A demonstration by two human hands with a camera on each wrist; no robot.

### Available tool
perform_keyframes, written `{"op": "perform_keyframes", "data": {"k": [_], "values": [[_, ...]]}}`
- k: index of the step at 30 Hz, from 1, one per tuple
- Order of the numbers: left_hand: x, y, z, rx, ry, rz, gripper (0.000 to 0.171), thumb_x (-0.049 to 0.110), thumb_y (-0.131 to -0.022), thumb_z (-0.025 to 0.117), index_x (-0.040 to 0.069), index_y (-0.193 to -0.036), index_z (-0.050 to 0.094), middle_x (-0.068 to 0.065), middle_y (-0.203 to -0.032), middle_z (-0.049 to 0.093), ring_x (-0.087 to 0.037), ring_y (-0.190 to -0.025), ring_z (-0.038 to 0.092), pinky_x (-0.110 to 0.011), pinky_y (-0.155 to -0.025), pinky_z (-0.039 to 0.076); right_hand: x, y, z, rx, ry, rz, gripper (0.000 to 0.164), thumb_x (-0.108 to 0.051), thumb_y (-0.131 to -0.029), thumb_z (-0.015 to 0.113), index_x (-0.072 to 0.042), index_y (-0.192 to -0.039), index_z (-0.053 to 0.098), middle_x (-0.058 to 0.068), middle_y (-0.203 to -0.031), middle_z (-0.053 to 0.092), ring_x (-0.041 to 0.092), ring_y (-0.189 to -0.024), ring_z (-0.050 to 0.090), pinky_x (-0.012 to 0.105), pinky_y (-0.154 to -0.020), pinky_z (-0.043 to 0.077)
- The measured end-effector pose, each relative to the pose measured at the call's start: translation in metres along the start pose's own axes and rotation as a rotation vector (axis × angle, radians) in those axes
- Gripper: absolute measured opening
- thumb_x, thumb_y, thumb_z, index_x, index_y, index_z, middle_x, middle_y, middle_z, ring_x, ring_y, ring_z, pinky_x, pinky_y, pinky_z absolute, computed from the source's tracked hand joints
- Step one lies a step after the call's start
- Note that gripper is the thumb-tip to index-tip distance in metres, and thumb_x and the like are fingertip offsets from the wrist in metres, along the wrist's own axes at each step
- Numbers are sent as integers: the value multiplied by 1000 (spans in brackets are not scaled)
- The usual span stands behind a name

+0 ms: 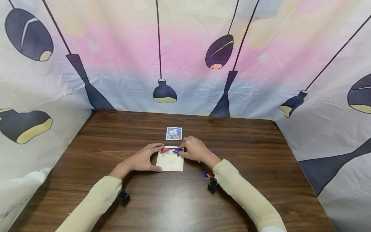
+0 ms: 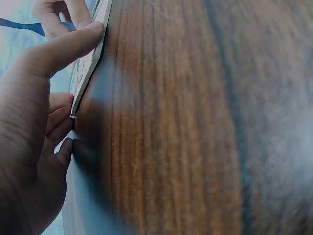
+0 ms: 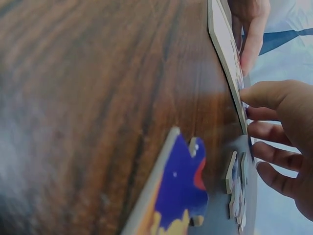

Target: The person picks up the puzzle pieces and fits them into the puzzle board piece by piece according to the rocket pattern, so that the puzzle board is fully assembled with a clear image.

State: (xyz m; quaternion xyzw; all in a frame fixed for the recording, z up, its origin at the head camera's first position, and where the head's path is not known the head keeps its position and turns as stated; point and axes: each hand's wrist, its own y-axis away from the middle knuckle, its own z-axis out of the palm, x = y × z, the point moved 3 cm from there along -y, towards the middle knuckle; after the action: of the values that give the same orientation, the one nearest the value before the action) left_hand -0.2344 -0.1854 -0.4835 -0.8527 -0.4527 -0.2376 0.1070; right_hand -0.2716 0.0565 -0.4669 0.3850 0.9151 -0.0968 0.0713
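Observation:
A pale jigsaw board (image 1: 171,164) lies on the table, its top row partly filled with a red-and-white piece (image 1: 166,150). My left hand (image 1: 144,158) rests at the board's left side, thumb on the lower left edge and fingers at the upper left corner; in the left wrist view the thumb (image 2: 73,46) lies straight along the board's edge. At the upper right corner, my right hand (image 1: 194,149) pinches a purple puzzle piece (image 1: 175,150) between thumb and fingers, over the board. The right fingers partly cover this piece.
Behind the board lies a small picture card (image 1: 174,133). Loose puzzle pieces (image 1: 207,174) lie right of the board, partly under the right forearm; a purple piece (image 3: 181,181) and several others (image 3: 235,188) show in the right wrist view. A printed cloth (image 1: 130,71) hangs behind the brown table (image 1: 139,125).

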Motion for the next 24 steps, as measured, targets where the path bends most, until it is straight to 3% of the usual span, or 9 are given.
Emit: {"op": "perform_keyframes", "data": {"k": [18,24], "values": [[1,0,0,-7,-11,-15,102,58,-76,83,11,-156,43,-9,-161,38,-36,-148,34,-62,-113,35,1,1,1,18,-10,-24,26,-33,-93,74,-14,-109,81,1,-105,73,18,-96,64,34,-80,56],[1,0,0,-6,-12,-17,102,58,-76,83,11,-156,43,-9,-161,38,-34,-148,34,-60,-113,35,-3,1,-1,6,61,-26,27,-36,-94,73,-16,-109,82,0,-107,73,18,-95,63,34,-81,55]]}}
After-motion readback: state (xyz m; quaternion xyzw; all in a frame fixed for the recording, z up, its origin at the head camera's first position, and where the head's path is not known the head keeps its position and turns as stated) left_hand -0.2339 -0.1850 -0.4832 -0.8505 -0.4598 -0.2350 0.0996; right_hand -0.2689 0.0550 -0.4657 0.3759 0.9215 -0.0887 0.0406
